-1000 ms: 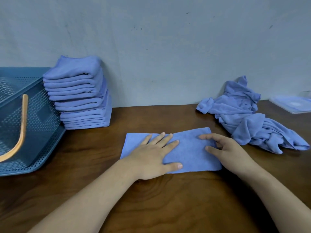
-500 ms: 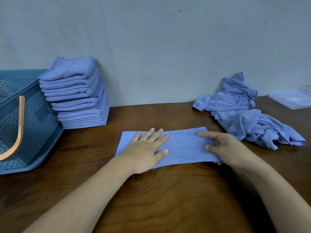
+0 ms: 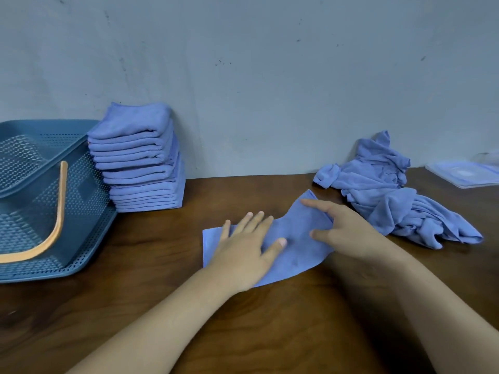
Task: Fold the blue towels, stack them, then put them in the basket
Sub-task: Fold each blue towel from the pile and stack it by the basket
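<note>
Left hand [image 3: 244, 249] flat on towel [image 3: 295, 255], right hand [image 3: 344, 232] tight around its raised end.

Beneath left hand [image 3: 243, 252] and right hand [image 3: 348, 233], half-folded blue cloth towel [image 3: 294, 225]; stack of folded blue towels [image 3: 140, 157] behind-left of left hand (perforated blue plastic basket [image 3: 89, 211] farther left); crumpled blue towel heap [image 3: 391, 190] behind-right of right hand.

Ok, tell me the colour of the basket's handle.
Orange handle on the teal-blue basket; head view shows it.

No text, label, brand or number could be read on the basket [image 3: 89, 206], the folded stack [image 3: 140, 163] beside it, or the flat towel [image 3: 294, 249] right of it.
</note>
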